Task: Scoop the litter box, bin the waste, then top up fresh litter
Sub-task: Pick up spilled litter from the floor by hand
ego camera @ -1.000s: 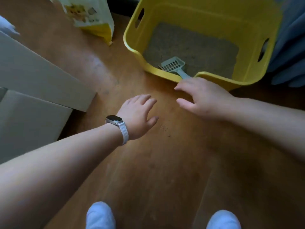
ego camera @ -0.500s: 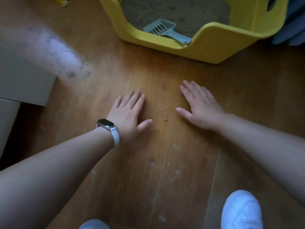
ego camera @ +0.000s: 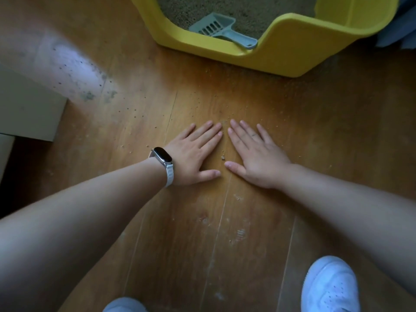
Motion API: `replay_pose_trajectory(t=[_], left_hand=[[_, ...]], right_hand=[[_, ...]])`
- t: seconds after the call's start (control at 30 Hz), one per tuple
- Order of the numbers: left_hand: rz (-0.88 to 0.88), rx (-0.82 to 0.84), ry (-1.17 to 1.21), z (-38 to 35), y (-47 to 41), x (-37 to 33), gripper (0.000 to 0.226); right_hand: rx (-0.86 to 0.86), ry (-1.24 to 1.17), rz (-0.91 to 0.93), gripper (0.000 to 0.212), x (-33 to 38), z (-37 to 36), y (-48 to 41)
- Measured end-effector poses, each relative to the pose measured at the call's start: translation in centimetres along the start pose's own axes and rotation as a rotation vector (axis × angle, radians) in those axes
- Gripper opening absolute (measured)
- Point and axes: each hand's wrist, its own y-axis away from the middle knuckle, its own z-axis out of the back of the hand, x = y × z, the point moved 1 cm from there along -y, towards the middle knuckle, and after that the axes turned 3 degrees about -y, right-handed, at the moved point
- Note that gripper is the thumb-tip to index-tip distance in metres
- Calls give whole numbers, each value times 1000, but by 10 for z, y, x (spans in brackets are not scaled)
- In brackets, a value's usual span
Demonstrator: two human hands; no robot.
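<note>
A yellow litter box [ego camera: 281, 57] stands at the top of the view with sandy litter [ego camera: 247, 10] inside. A pale grey-blue scoop [ego camera: 221, 30] lies in it, its handle resting on the low front lip. My left hand [ego camera: 194, 154], with a watch on the wrist, lies flat on the wooden floor, palm down and holding nothing. My right hand [ego camera: 254, 154] lies flat beside it, fingertips almost meeting the left ones. Between the two hands sits a small cluster of spilled litter grains [ego camera: 222, 156].
Stray grains are scattered over the wooden floor [ego camera: 202, 221] in front of the box. A pale cardboard panel [ego camera: 24, 109] sits at the left edge. My white shoes [ego camera: 331, 287] show at the bottom. Blue fabric [ego camera: 403, 28] lies at the top right.
Both hands have slid toward each other across the floor, closing the gap around the spilled grains. The view has tilted down, so the litter box sits higher in frame.
</note>
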Motion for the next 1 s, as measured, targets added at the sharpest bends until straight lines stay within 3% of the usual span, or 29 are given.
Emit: replay_pose_trajectory(t=[0.27,0.47,0.6,0.83,1.0], left_hand=[[-105,-39,115,-12,28,-9,95],[289,-70,70,2,47,24,97],[435,-10,67,-9,65,20,99],[409,21,112,-23,61,-33,97],[250,-25,102,-24,42,-56,93]], right_hand=[[32,36,206,84,1,-10,20],[-68,-33,-13,85,-29,20,-9],[-47,-19,-15,84,-30,26,-28],[5,50,156,84,-9,12,-10],[9,59,243,79,4,-4,11]])
